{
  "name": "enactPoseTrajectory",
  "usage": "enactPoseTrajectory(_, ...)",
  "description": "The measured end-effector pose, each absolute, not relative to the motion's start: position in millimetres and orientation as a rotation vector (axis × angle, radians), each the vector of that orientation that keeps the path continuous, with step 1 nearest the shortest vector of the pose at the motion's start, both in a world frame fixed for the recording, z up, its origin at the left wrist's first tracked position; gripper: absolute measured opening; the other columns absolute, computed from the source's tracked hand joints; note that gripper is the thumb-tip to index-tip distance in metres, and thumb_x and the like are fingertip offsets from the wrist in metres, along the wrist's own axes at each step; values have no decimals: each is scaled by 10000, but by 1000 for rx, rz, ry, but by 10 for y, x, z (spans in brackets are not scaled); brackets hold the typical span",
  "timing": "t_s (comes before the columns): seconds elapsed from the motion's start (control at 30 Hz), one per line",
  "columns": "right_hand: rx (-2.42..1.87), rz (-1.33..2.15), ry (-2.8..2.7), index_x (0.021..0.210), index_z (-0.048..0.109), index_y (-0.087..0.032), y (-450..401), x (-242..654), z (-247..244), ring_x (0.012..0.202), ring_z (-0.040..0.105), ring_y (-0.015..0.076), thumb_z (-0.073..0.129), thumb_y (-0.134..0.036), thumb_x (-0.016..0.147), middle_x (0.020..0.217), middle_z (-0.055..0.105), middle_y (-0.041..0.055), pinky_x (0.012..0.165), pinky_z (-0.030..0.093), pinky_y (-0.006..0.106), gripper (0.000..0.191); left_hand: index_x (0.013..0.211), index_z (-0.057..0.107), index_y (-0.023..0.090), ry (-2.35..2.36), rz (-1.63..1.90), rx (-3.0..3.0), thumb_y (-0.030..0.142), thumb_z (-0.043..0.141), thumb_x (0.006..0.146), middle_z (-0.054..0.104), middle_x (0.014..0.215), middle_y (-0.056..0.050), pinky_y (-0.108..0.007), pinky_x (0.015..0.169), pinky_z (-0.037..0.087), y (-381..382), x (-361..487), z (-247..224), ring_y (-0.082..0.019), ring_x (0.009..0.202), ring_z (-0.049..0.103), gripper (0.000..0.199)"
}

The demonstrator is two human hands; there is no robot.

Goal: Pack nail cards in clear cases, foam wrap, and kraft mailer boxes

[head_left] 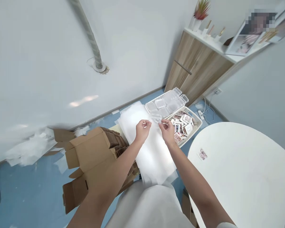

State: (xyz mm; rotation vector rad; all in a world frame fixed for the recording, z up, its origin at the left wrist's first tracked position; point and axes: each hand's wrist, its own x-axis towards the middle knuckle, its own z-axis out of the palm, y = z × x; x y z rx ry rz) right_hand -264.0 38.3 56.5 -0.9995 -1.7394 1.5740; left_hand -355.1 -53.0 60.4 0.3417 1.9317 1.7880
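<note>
Both hands are out in front of me over a stack of white translucent sheets [154, 158]. Between them is a small clear plastic box [156, 118], hard to make out against the white. The fingers of my right hand [167, 130] pinch its right side. My left hand [142, 129] is closed in a pinch at its left side. Just beyond lies a white basket [147, 107] heaped with clear plastic boxes [169, 102]. A second white basket [197, 123], right of my right hand, holds many small printed packs [184, 123].
Folded brown cardboard boxes [92, 155] are piled to the left. A round white table [242, 171] stands at right with a small pink item [203, 154] on it. Behind are a wooden cabinet [197, 60] and a power strip [200, 114] with cables. Crumpled white sheeting [33, 147] lies by the wall.
</note>
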Motion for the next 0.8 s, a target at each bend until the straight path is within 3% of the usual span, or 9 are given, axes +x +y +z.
enactPoseTrajectory(0.1, -1024, 1572, -1658, 954, 472, -198, 86, -2308, 735, 720, 584, 134, 569, -382, 699, 960, 572, 57, 641, 480, 284, 329, 769, 491, 179, 1748, 1818, 348, 302, 655, 632, 576, 802, -8, -233, 602, 448, -789, -3294, 711, -104, 664, 575, 247)
enactPoseTrajectory(0.23, -1068, 1507, -1587, 985, 451, -214, -233, -1919, 902, 675, 580, 118, 576, -356, 682, 1005, 552, 60, 584, 469, 262, 358, 773, 463, 185, 1549, 1778, 322, 319, 664, 616, 548, 791, 11, -224, 597, 443, -1056, -2994, 849, -108, 680, 593, 288)
enactPoseTrajectory(0.5, -1163, 1449, -1575, 933, 499, -208, -592, -1151, 1067, 562, 545, 130, 578, -354, 686, 668, 591, -6, 484, 426, 248, 297, 775, 443, 185, 1345, 1625, 285, 266, 710, 522, 556, 664, 36, -233, 594, 427, -1195, -2543, 1040, -112, 607, 601, 377)
enactPoseTrajectory(0.8, -1258, 1112, -1580, 929, 533, -212, -867, -171, 1114, 755, 588, 144, 531, -349, 739, 1045, 550, 71, 677, 496, 314, 235, 799, 425, 198, 1088, 1356, 447, 265, 710, 561, 564, 653, 52, -243, 653, 436, -1124, -1801, 977, -118, 648, 622, 377)
